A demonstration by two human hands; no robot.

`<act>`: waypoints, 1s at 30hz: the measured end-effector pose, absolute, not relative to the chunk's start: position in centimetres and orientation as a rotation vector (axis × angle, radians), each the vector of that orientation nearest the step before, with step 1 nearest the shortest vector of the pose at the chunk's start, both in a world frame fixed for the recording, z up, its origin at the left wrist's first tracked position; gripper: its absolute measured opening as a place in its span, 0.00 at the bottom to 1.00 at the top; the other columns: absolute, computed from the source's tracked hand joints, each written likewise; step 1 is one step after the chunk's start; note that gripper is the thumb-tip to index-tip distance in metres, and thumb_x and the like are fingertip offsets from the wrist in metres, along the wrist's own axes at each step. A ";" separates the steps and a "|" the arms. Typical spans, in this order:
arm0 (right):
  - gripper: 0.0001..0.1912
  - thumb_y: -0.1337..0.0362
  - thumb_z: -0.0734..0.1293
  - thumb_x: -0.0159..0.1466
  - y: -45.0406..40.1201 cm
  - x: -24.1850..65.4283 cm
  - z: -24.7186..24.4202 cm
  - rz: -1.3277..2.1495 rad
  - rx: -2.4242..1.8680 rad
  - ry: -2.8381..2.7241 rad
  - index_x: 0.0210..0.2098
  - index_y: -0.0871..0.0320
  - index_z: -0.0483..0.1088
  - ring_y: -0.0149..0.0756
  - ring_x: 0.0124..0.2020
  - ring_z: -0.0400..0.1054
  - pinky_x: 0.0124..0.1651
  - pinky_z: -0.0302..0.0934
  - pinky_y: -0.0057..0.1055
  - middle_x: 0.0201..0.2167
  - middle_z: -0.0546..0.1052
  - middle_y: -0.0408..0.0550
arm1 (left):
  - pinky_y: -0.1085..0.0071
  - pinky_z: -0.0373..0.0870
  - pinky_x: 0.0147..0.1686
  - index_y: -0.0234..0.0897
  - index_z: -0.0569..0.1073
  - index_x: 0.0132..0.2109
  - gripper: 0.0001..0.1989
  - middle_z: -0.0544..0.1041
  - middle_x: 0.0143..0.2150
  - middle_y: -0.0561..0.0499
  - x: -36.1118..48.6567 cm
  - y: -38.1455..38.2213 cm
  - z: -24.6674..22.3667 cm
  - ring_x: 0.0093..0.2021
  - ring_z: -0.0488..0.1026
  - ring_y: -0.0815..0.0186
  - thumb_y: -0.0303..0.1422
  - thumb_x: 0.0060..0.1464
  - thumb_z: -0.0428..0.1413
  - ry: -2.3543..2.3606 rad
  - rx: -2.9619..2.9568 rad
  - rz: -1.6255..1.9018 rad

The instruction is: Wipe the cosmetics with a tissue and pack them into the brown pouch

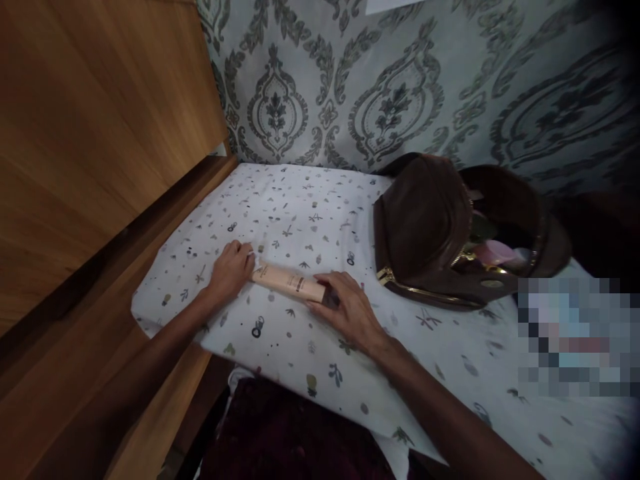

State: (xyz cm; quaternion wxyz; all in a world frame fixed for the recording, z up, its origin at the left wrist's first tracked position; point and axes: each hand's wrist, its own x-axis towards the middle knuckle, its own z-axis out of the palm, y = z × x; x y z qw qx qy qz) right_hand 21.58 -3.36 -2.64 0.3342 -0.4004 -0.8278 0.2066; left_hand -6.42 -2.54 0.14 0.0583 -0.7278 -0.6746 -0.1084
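Note:
A peach-coloured cosmetic tube (287,281) with a dark cap lies slantwise above the patterned white cloth (300,213). Small print runs along its side, too blurred to read. My right hand (350,310) grips the capped end, thumb on the near side and fingers over the far side. At the tube's other end is my left hand (231,270), closed with its fingers curled. A small whitish bit shows at its fingertips; whether it holds that or the tube's end is hidden.
A brown zipped bag (425,227) stands open at the right, with a pink item (495,254) and other things inside. Wooden furniture (110,100) borders the left side. Behind the cloth hangs a patterned curtain or wall covering (330,80). A blurred-out patch (575,337) covers something at far right.

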 end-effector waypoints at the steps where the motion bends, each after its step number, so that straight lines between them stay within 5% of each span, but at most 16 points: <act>1: 0.16 0.55 0.71 0.63 -3.3 21.5 -2.6 0.525 -1.077 -2.175 0.47 0.56 0.71 0.47 0.43 0.70 0.46 0.65 0.43 0.40 0.78 0.52 | 0.63 0.69 0.42 0.35 0.71 0.49 0.12 0.75 0.45 0.42 -6.7 -2.7 0.1 0.44 0.72 0.56 0.32 0.67 0.45 -2.076 -2.210 -0.374; 4: 0.14 0.53 0.70 0.64 -3.4 21.4 -2.3 0.533 -1.132 -2.200 0.42 0.56 0.74 0.46 0.40 0.69 0.44 0.64 0.42 0.35 0.77 0.50 | 0.64 0.68 0.39 0.38 0.69 0.53 0.12 0.76 0.47 0.45 -6.6 -2.7 0.6 0.41 0.73 0.59 0.31 0.66 0.45 -2.101 -2.236 -0.570; 10: 0.13 0.61 0.72 0.61 -3.9 21.2 -2.1 0.667 -1.103 -2.109 0.44 0.57 0.72 0.39 0.37 0.70 0.40 0.63 0.33 0.37 0.77 0.48 | 0.69 0.68 0.39 0.38 0.71 0.42 0.10 0.73 0.40 0.49 -0.2 -2.9 2.9 0.39 0.72 0.64 0.32 0.68 0.45 -1.698 -2.477 -0.960; 15: 0.07 0.65 0.71 0.60 -4.0 20.9 -2.6 0.653 -1.087 -2.009 0.36 0.56 0.68 0.35 0.32 0.67 0.36 0.62 0.30 0.32 0.74 0.43 | 0.65 0.66 0.38 0.36 0.72 0.34 0.17 0.75 0.34 0.47 5.0 -3.2 2.4 0.38 0.73 0.61 0.34 0.70 0.44 -1.381 -2.593 -0.638; 30: 0.19 0.63 0.75 0.60 -4.2 21.4 -1.6 0.727 -1.118 -2.127 0.49 0.56 0.70 0.37 0.43 0.74 0.47 0.68 0.33 0.45 0.78 0.48 | 0.63 0.67 0.39 0.42 0.70 0.34 0.22 0.79 0.34 0.47 -4.9 -1.6 0.3 0.36 0.75 0.56 0.45 0.65 0.37 -1.769 -2.534 -0.445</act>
